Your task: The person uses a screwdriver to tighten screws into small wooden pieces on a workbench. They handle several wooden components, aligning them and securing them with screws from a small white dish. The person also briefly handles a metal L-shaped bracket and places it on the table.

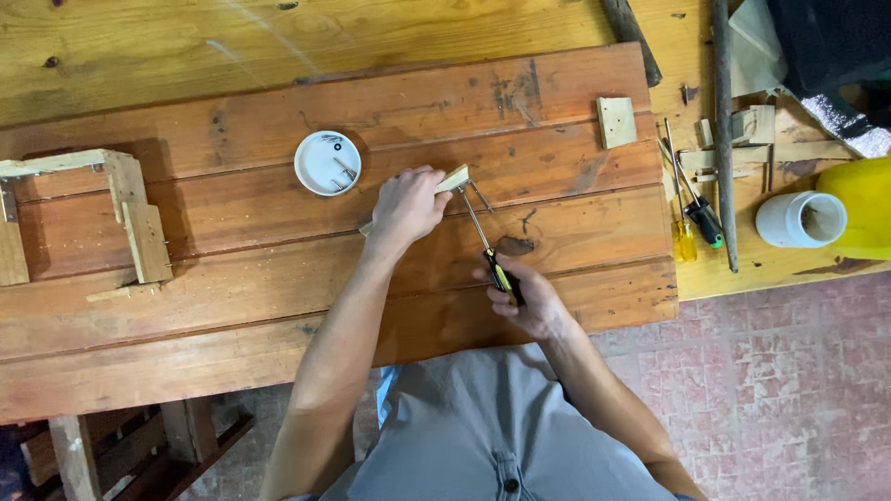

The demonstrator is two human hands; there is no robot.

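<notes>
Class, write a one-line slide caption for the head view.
Left hand steadies a small wood strip on the workbench while the right hand grips a screwdriver angled toward it.

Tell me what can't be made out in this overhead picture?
- Screwdriver handle: mostly covered by the right hand.
- Wood strip: its middle is hidden under the left hand.
- Small parts in the white lid: too small to identify.
- Yellow container: cut off by the right edge.

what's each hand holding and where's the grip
Left hand clamps the small wooden strip around its middle; right hand holds the screwdriver by its black-and-yellow handle.
</notes>
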